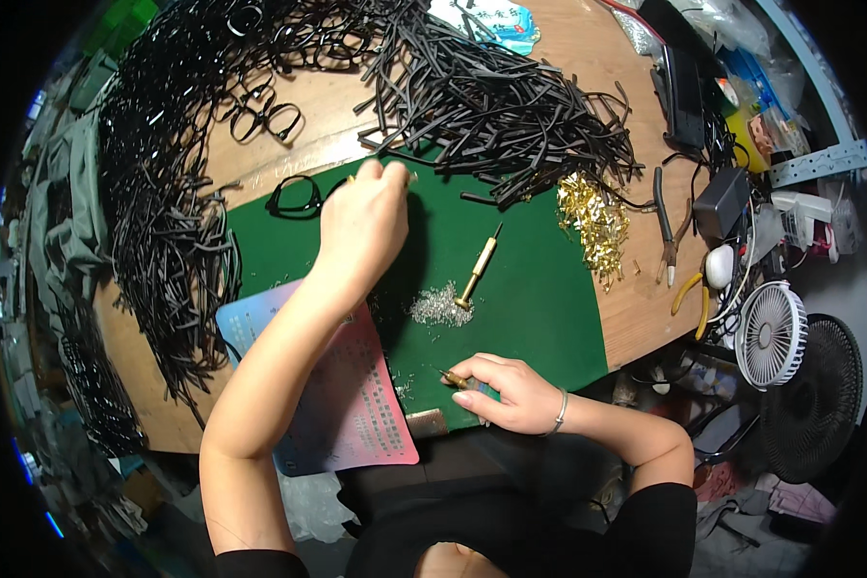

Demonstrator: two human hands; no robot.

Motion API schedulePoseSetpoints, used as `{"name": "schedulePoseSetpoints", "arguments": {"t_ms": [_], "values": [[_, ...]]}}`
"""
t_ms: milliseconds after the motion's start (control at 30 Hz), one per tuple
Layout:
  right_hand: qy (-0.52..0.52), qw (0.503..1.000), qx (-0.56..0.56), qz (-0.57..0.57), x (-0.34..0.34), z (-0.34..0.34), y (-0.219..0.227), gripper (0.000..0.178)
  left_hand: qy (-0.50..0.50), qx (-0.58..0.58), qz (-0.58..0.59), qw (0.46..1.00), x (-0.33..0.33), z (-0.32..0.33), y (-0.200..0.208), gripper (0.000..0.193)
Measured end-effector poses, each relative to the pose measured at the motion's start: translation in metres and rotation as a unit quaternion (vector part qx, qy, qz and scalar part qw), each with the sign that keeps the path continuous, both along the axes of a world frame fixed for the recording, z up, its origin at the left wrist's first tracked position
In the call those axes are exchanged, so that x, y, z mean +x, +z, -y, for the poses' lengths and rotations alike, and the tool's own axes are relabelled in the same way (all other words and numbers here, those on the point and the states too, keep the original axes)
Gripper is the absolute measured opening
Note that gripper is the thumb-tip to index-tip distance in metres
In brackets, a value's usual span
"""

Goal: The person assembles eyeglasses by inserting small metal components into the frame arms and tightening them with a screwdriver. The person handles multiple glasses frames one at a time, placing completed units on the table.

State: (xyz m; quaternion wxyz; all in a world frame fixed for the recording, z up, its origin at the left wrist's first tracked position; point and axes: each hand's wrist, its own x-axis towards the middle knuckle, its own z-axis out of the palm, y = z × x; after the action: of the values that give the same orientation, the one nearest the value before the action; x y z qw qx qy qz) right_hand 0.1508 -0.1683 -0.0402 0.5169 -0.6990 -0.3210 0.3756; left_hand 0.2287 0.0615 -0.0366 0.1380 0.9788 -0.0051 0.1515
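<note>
My left hand reaches far over the green mat, its fingers curled down. A black eyeglass frame lies right beside it, partly covered by the hand. What those fingers pinch, if anything, is hidden. Near the mat's front edge, my right hand is closed around a small brass-coloured screwdriver, its tip pointing left. A second screwdriver, with a gold handle, lies on the mat between the hands. At its lower end is a pile of tiny silvery screws.
Black rubber-like strips heap at the back, with more strips and many black frames at left. Small gold parts lie right. A pink-blue sheet sits under my left arm. Yellow-handled pliers and a white fan stand right.
</note>
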Motion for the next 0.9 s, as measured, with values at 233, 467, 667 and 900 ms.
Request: {"name": "schedulePoseSetpoints", "arguments": {"t_ms": [233,467,667,900], "values": [[0.023,0.999,0.006,0.029,0.005,-0.005,-0.004,0.029,-0.121,0.307,0.023,0.944,0.034,-0.004,-0.020,0.013],[0.019,0.999,0.019,0.045,0.012,0.009,0.001,0.027,-0.099,0.014,0.035,0.994,-0.041,-0.014,0.058,0.023],[-0.218,0.847,-0.295,0.385,0.097,0.036,0.031,0.019,-0.037,-0.493,-0.101,0.863,-0.156,0.000,0.087,0.014],[-0.128,0.745,-0.442,0.483,0.112,0.008,0.006,0.018,0.021,-0.612,-0.049,0.789,-0.215,0.003,0.063,0.025]]}}
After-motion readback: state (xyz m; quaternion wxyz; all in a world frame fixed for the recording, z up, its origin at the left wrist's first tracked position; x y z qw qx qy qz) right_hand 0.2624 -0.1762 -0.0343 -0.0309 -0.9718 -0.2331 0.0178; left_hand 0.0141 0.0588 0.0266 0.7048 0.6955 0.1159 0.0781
